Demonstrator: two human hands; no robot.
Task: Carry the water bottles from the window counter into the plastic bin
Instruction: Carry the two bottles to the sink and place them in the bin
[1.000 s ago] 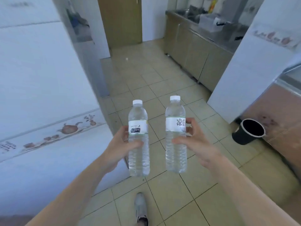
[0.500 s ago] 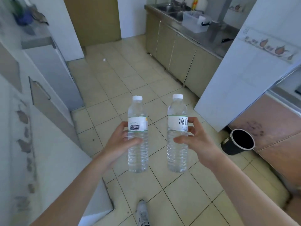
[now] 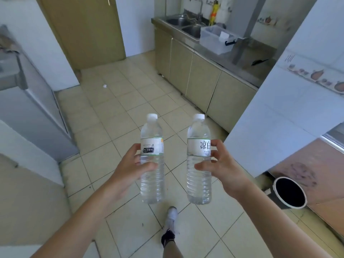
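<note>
Two clear water bottles with white caps are held upright over the tiled floor. My left hand [image 3: 128, 170] grips the left water bottle [image 3: 152, 135] around its middle, just below the white label. My right hand [image 3: 222, 166] grips the right water bottle [image 3: 198, 133], whose label carries black characters. The clear plastic bin [image 3: 214, 40] stands far off on the steel counter at the upper right, beside the sink, with a blue latch on its side.
A steel sink [image 3: 184, 25] and beige cabinets [image 3: 195, 77] run along the right. A white tiled wall corner [image 3: 283, 112] juts out at right, with a black waste bin [image 3: 289, 192] at its foot. A grey cabinet [image 3: 35, 112] stands left, a wooden door [image 3: 83, 28] ahead.
The view has advanced into the kitchen: the left wall has slid out of view and the sink counter and plastic bin have come closer. Both bottles stay in the same grips.
</note>
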